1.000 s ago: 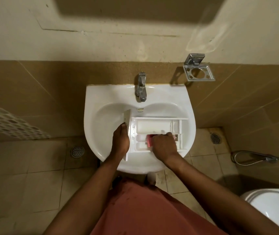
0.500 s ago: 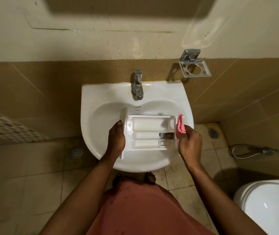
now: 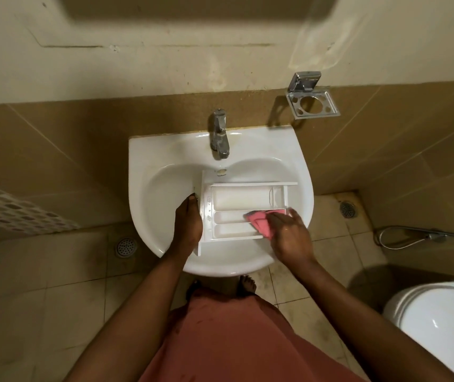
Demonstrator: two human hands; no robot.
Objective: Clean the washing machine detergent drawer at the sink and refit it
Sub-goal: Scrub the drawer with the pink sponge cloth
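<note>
Fingers (image 3: pixel 192 199) of the left hand (image 3: pixel 188 220) were wrapped along the front panel of the detergent drawer (image 3: pixel 248 198), gripping it at its left end. Those of the right hand (image 3: pixel 289 235) were bent over a pink cloth (image 3: pixel 259 221), holding it bunched and pressed down into the drawer's right end, where the middle and near compartments finish.

Tan tiles covered the lower wall (image 3: pixel 55 139), with cream paint above, and the floor (image 3: pixel 41 299) was laid in pale, stained tiles. A white sink (image 3: pixel 148 150) stood against the wall, and the drawer lay across its basin, open side up, long side running left to right, its right end reaching the basin's right slope. The rim of a white toilet (image 3: pixel 440 321) showed at lower right. A rust-pink garment (image 3: pixel 220 343) filled the bottom centre, with bare toes (image 3: pixel 246 283) just beyond its hem, below the sink's front edge.

A chrome tap (image 3: pixel 220 133) sat at the back of the sink, spout pointing toward the drawer. A chrome holder (image 3: pixel 312 102) was fixed to the wall to the right of it. A spray hose (image 3: pixel 413 234) lay on the floor at the right. Two round floor drains (image 3: pixel 126 247) (image 3: pixel 347 209) lay either side of the sink.
</note>
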